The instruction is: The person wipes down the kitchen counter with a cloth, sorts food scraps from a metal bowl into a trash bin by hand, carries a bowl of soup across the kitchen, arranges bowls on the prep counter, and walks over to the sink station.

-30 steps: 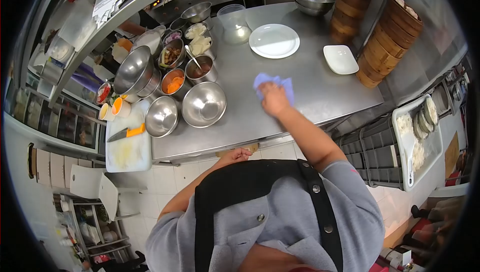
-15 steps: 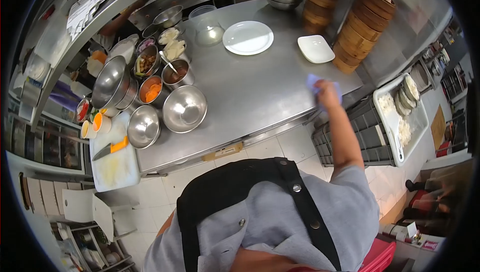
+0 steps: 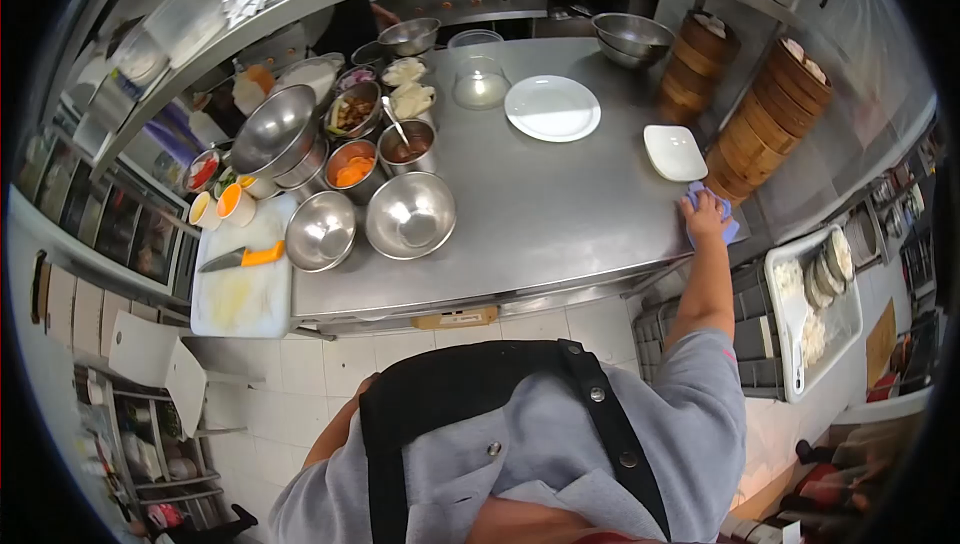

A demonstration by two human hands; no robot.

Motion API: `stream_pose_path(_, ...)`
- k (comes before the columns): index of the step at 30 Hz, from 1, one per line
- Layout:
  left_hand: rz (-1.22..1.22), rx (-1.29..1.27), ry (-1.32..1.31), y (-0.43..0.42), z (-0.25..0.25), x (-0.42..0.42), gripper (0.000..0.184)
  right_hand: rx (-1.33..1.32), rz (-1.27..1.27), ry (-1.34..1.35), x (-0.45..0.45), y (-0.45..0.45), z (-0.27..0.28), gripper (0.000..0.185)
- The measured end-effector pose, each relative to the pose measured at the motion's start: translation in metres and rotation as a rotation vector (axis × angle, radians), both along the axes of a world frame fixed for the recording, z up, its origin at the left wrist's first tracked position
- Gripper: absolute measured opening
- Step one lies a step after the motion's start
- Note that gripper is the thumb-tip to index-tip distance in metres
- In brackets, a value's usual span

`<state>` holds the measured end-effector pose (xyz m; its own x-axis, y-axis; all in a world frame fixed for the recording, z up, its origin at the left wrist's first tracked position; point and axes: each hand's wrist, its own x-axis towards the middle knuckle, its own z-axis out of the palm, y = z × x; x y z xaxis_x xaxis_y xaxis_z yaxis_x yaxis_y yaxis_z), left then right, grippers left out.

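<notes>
My right hand (image 3: 706,216) presses a purple cloth (image 3: 728,231) onto the steel table (image 3: 560,214) near its right end. Its fingers are bent over the cloth. Just above that hand lies a white square dish (image 3: 675,152). Further left is a white oval plate (image 3: 552,109). My left forearm (image 3: 334,437) hangs low beside the black apron, and the left hand is hidden behind it.
Stacked bamboo steamers (image 3: 768,134) stand at the back right. Steel bowls (image 3: 410,216) and ingredient pots crowd the left side, beside a cutting board (image 3: 240,304) with an orange-handled knife (image 3: 245,258). A white tub (image 3: 795,384) sits right of the table.
My right hand has moved with the cloth toward the table's right end, closer to the square dish. The camera view has shifted, and the left hand stays hidden.
</notes>
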<state>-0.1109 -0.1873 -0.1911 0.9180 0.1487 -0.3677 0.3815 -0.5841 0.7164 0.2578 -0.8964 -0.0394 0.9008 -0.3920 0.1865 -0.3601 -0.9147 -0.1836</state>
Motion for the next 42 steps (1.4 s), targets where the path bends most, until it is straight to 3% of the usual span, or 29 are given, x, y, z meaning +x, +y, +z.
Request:
stream_pose_path(2, 0.029, 0.019, -0.001, 0.012, -0.012, -0.014, 0.024, 0.006, 0.02, 0.049, -0.004, 0.004, 0.016, 0.059)
stream_pose_path(4, 0.065, 0.032, -0.013, 0.022, -0.022, -0.033, 0.024, -0.243, 0.064, 0.033, -0.019, 0.023, 0.033, 0.057)
stream_pose_path(5, 0.078, 0.038, -0.026, 0.027, -0.027, -0.041, 0.024, -0.245, 0.063, 0.029, -0.025, 0.033, 0.032, 0.057)
stream_pose_path(7, 0.105, 0.045, -0.076, 0.036, -0.032, -0.057, 0.024, -0.167, 0.048, -0.339, -0.039, 0.052, 0.019, 0.052)
stream_pose_path(9, 0.118, 0.055, -0.169, 0.047, -0.035, -0.064, 0.024, -0.115, 0.031, -0.409, -0.062, 0.074, 0.001, 0.049)
stream_pose_path(11, 0.097, 0.068, -0.233, 0.052, -0.014, -0.046, 0.024, -0.094, 0.167, -0.477, -0.088, 0.099, -0.008, 0.046)
stream_pose_path(13, 0.242, 0.384, -0.402, 0.026, 0.055, -0.009, 0.02, -0.073, 0.202, -0.457, -0.11, 0.124, -0.006, 0.045)
stream_pose_path(14, 0.231, 0.389, -0.409, 0.017, 0.08, 0.01, 0.02, -0.057, 0.254, -0.429, -0.118, 0.135, -0.005, 0.043)
stream_pose_path(16, 0.315, 0.261, -0.781, 0.001, 0.121, 0.049, 0.015, -0.012, 0.246, -0.463, -0.124, 0.152, -0.011, 0.042)
stream_pose_path(17, 0.305, 0.259, -0.787, -0.004, 0.137, 0.065, 0.015, 0.026, 0.251, -0.493, -0.125, 0.159, -0.015, 0.041)
stream_pose_path(23, -0.084, 0.149, -0.853, -0.056, 0.151, 0.111, 0.025, 0.188, 0.397, -0.459, -0.199, 0.219, -0.041, 0.035)
stream_pose_path(27, -0.491, -0.058, -0.86, -0.115, 0.134, 0.111, 0.032, 0.176, 0.629, -0.067, -0.325, 0.234, -0.096, 0.027)
stream_pose_path(29, -0.681, -0.147, -0.733, -0.142, 0.125, 0.101, 0.034, 0.149, 0.688, 0.291, -0.404, 0.221, -0.119, 0.023)
stream_pose_path(31, -0.847, -0.169, -0.665, -0.161, 0.111, 0.093, 0.032, 0.414, 0.412, 0.624, -0.488, 0.201, -0.142, 0.022)
stream_pose_path(33, -0.996, -0.178, -0.629, -0.191, 0.102, 0.087, 0.03, 0.485, 0.095, 0.846, -0.565, 0.181, -0.137, 0.024)
stream_pose_path(35, -0.929, -0.26, -0.461, -0.222, 0.103, 0.081, 0.021, 0.48, -0.265, 0.935, -0.634, 0.149, -0.153, 0.026)
stream_pose_path(37, -0.986, -0.268, -0.462, -0.264, 0.113, 0.081, 0.018, 0.542, -0.601, 0.776, -0.705, 0.104, -0.215, 0.026)
stream_pose_path(38, -0.978, -0.26, -0.455, -0.288, 0.116, 0.082, 0.018, 0.555, -0.633, 0.753, -0.721, 0.096, -0.218, 0.026)
stream_pose_path(40, -1.068, -0.288, -0.416, -0.337, 0.109, 0.09, 0.018, 0.548, -1.051, 0.589, -0.753, 0.074, -0.226, 0.026)
stream_pose_path(42, -1.126, -0.326, -0.31, -0.386, 0.111, 0.084, 0.018, 0.596, -0.963, 0.623, -0.767, 0.056, -0.239, 0.027)
